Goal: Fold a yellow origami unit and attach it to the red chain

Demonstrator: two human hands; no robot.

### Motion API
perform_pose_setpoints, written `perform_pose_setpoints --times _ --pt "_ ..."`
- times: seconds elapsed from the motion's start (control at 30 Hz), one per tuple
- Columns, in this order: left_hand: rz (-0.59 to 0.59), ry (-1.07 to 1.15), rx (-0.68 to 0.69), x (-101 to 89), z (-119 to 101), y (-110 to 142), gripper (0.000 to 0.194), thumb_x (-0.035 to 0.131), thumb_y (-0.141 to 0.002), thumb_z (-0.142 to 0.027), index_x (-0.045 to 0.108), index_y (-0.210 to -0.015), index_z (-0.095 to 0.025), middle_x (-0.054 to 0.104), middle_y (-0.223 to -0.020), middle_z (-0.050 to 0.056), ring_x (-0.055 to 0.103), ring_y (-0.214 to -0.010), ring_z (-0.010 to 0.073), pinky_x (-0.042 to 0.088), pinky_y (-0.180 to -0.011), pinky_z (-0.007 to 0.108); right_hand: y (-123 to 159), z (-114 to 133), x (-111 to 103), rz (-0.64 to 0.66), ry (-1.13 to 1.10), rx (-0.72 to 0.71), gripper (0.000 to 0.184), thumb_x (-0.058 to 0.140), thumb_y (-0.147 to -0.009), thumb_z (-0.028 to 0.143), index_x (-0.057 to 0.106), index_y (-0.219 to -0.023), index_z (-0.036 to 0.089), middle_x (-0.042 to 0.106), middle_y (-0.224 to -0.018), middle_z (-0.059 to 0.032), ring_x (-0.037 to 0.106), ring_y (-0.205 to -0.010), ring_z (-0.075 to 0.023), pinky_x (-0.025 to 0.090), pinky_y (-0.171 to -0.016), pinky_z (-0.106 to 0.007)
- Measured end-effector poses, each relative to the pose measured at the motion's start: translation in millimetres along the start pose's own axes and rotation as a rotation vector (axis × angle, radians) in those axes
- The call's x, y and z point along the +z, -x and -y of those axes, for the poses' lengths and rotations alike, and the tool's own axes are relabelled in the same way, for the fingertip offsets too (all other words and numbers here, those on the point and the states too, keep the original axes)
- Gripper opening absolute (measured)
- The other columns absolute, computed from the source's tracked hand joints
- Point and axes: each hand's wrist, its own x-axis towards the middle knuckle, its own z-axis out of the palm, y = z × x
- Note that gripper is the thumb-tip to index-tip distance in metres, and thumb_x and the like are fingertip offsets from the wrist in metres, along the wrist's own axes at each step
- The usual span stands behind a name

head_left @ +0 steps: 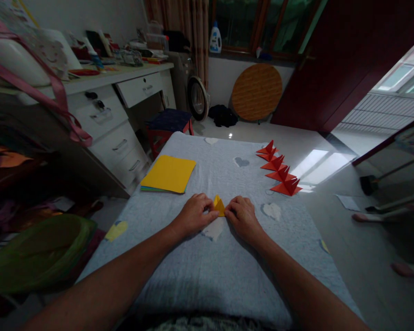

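Note:
A small folded piece of yellow origami paper stands between my two hands, with pointed flaps rising from it. My left hand pinches its left edge between thumb and fingers. At its right edge, the fingertips of my right hand are pressed together on the paper. To the left, beyond my left hand, lies a stack of square paper sheets, yellow on top with green and blue edges below. Several red folded paper pieces with raised points stand in a row at the far right of the table.
A pale blue cloth with heart patterns covers the table. Left of it are a white desk with drawers, a stool with a dark seat and a green-lined basket. A round wooden board leans against the far wall.

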Motion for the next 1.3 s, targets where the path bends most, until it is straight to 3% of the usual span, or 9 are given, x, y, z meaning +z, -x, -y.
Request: perform_pose_setpoints --times 0.43,0.73,0.97,1.13,1.3 --pt "-0.058 -0.077 -0.053 9.0 4 -7 0.024 0.058 -0.088 -0.028 0.065 -0.068 -0.017 0.060 -0.074 0.004 0.057 -0.080 0.0206 0.040 -0.077 0.033 0 1 0 -0.011 0.006 -0.001 0.014 0.059 -0.088 0.019 0.068 -0.077 0.019 0.062 -0.090 -0.0062 0.051 -0.089 -0.0222 0.035 -0.083 -0.039" --pt "0.008 -0.274 -0.077 4.5 4 -10 0.026 0.057 -0.091 -0.035 0.069 -0.075 -0.018 0.061 -0.080 0.005 0.056 -0.085 0.0218 0.038 -0.079 0.033 0 5 1 -0.012 0.077 0.034 0.014 0.059 -0.089 0.020 0.066 -0.077 0.017 0.062 -0.091 -0.0065 0.050 -0.091 -0.0219 0.034 -0.082 -0.035" --pt "0.008 -0.299 -0.130 -1.1 4 -10 0.021 0.063 -0.087 -0.038 0.069 -0.079 -0.019 0.062 -0.091 0.005 0.054 -0.096 0.0240 0.036 -0.083 0.036 3 7 3 -0.051 0.098 0.032 0.006 0.061 -0.085 0.017 0.065 -0.080 0.019 0.062 -0.089 -0.0060 0.050 -0.092 -0.0234 0.035 -0.083 -0.036" --pt "0.006 -0.300 -0.114 0.6 5 -10 0.020 0.064 -0.087 -0.038 0.069 -0.081 -0.020 0.062 -0.093 0.005 0.054 -0.096 0.0245 0.036 -0.084 0.037 6 6 3 -0.070 0.071 -0.090 0.017 0.059 -0.089 0.014 0.069 -0.101 0.022 0.063 -0.099 -0.0067 0.050 -0.096 -0.0237 0.038 -0.087 -0.038" --pt "-0.038 -0.279 -0.086 3.7 8 -8 0.014 0.066 -0.086 -0.033 0.068 -0.087 -0.020 0.063 -0.093 0.005 0.055 -0.097 0.0253 0.039 -0.086 0.039 10 10 2 -0.052 0.126 -0.196 0.023 0.056 -0.093 0.014 0.072 -0.107 0.026 0.064 -0.113 -0.0067 0.050 -0.104 -0.0243 0.039 -0.094 -0.041"
